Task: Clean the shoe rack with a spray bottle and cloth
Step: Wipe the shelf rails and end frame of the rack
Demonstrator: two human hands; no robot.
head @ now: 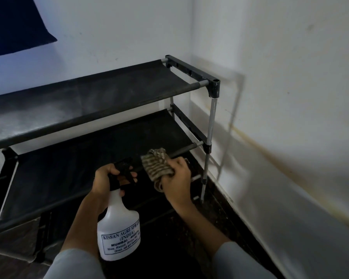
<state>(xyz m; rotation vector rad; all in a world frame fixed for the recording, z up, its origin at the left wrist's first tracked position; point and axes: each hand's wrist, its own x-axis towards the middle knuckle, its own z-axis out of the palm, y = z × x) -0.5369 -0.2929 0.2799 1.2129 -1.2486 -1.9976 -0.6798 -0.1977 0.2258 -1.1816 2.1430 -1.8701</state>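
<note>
A black fabric shoe rack (214, 85) with metal poles stands in the room corner, its shelves bare. My left hand (107, 181) grips the black trigger head of a white spray bottle (119, 228), which hangs in front of the middle shelf (89, 164). My right hand (177, 178) holds a bunched striped brown cloth (156, 164) against the front bar of the middle shelf, near its right end. The top shelf (85, 101) shows a pale, dusty or wet sheen on its left part.
White walls close in behind and to the right of the rack, with a stained skirting line (270, 156) along the right wall. A dark blue cloth (14, 23) hangs at the upper left. The floor (210, 228) is dark.
</note>
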